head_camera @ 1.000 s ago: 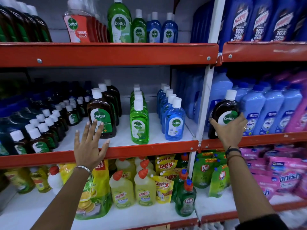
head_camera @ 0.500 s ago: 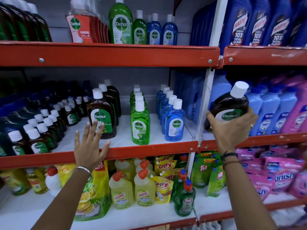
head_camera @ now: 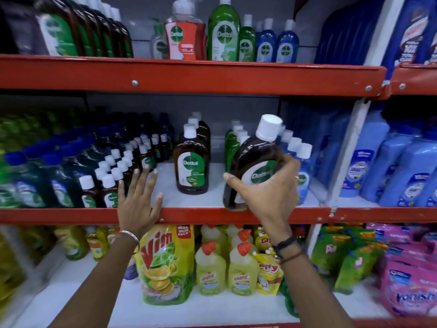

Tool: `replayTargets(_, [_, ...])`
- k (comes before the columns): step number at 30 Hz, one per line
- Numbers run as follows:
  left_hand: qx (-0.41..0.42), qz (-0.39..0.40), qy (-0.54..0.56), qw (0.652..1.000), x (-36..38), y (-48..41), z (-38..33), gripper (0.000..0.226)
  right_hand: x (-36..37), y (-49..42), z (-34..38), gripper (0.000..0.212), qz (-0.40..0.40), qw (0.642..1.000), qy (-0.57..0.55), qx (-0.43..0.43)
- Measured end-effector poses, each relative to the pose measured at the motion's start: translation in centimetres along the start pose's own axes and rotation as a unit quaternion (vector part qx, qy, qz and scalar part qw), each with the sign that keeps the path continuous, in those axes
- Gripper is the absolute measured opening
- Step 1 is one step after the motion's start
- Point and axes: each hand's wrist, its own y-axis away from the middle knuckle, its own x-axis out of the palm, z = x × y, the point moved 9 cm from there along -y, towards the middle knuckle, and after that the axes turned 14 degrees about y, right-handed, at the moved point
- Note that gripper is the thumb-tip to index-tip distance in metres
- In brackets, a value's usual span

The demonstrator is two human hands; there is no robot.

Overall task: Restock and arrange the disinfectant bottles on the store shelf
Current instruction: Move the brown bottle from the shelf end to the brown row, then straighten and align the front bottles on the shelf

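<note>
My right hand (head_camera: 267,192) grips a large brown Dettol bottle (head_camera: 254,157) with a white cap, tilted right, held over the front edge of the middle shelf (head_camera: 212,215). It hangs in front of the rows of green bottles (head_camera: 233,143) and blue bottles (head_camera: 301,162). A row of upright large brown Dettol bottles (head_camera: 192,162) stands to its left, with bare white shelf between them. My left hand (head_camera: 139,200) rests open with fingers spread on the red shelf edge, beside several small brown Dettol bottles (head_camera: 118,171).
The top shelf (head_camera: 189,75) carries more Dettol bottles and a red pump bottle (head_camera: 183,39). Light blue bottles (head_camera: 378,166) fill the right bay past the white upright post (head_camera: 350,143). Below stand a Vim pouch (head_camera: 163,263), yellow Harpic bottles (head_camera: 210,271) and pink packs (head_camera: 409,280).
My right hand has carried the large brown bottle leftward out of the right bay, across the post, to the front of the middle shelf. My left hand stayed on the shelf edge.
</note>
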Motion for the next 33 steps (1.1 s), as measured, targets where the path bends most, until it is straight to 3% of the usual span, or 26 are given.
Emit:
replayTargets(7, [0.032,-0.007,-0.002,0.999,0.3,0.0,0.3,0.059,6.8,3.2,6.0,0.111,0.041,0.999,-0.001,-0.01])
replayTargets(15, [0.049,-0.03,-0.013,0.998,0.5,0.0,0.5,0.058,12.7,4.7,6.8,0.106,0.086,0.994,0.065,0.016])
replayTargets(26, [0.054,-0.03,0.026,0.998,0.3,-0.1,0.0,0.055,14.1,5.5,7.0,0.114,0.115,0.983,0.144,-0.011])
replayTargets(28, [0.031,-0.013,0.05,0.998,0.1,-0.1,-0.5,0.054,14.0,5.6,6.2,0.11,0.137,0.986,0.094,0.0])
replayTargets(30, [-0.001,0.004,0.117,0.993,-0.2,-0.3,-0.9,0.052,14.9,5.8,4.9,0.103,0.201,0.977,-0.055,0.044])
replayTargets(32, [-0.055,0.025,0.261,0.963,-0.2,-0.5,-1.4,0.049,16.2,6.4,3.4,0.099,0.294,0.923,-0.212,0.127])
replayTargets(33, [-0.084,0.042,0.351,0.932,0.2,-0.5,-2.0,0.049,16.6,6.9,2.7,0.1,0.33,0.891,-0.26,0.171])
